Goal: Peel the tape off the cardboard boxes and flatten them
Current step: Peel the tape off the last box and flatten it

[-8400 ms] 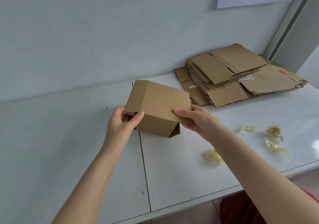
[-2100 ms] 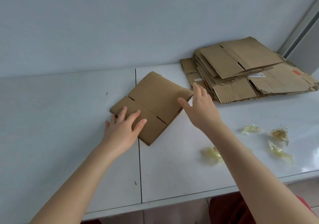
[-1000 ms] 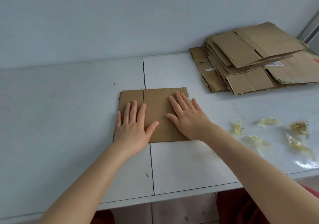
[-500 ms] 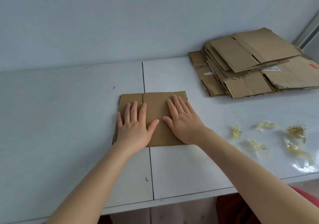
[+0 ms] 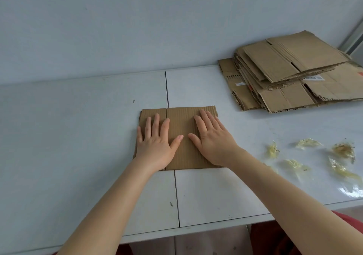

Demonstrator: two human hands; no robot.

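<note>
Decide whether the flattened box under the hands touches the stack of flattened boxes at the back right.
Apart. The head view shows bare table between the flattened box and the stack.

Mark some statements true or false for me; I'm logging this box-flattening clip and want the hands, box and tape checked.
1. The left hand and the right hand both press flat on the flattened box. True.
2. The flattened box lies on the stack of flattened cardboard. False: it lies on the white table, apart from the stack.
3. Crumpled tape scraps lie on the table, right of the right hand. True.
4. The right hand pinches a tape scrap. False: its fingers lie straight on the cardboard.
5. The stack sits at the table's near left corner. False: it is at the far right, by the wall.
</note>
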